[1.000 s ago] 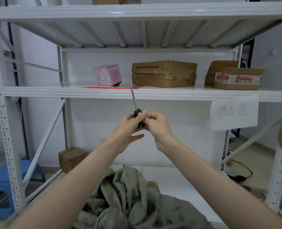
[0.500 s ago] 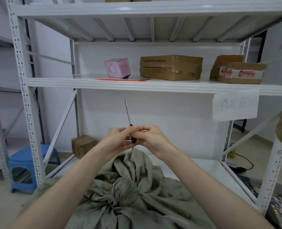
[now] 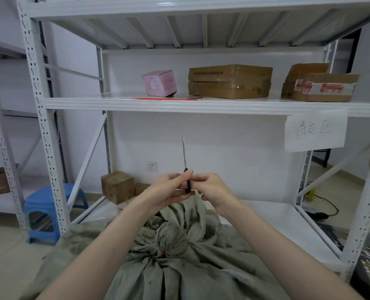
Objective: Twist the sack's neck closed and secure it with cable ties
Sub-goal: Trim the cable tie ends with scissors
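A grey-green sack (image 3: 179, 271) lies in front of me, its neck (image 3: 171, 237) twisted into a tight bunch. A bit of red tie (image 3: 162, 253) shows at the base of the bunch. Above the sack, my left hand (image 3: 168, 192) and my right hand (image 3: 213, 189) meet and both pinch the black handle of a pair of scissors (image 3: 184, 155). The closed blades point straight up. Several red cable ties (image 3: 164, 99) lie on the middle shelf.
A white metal rack (image 3: 49, 148) stands right behind the sack. Its middle shelf carries a pink box (image 3: 159, 83) and cardboard boxes (image 3: 230, 81). A blue stool (image 3: 47, 210) stands at the left, and small cartons (image 3: 117, 186) sit on the floor.
Both hands have come down with the scissors, closer to the sack. The view has dipped, so the twisted neck now shows fully. The grip on the handle looks the same.
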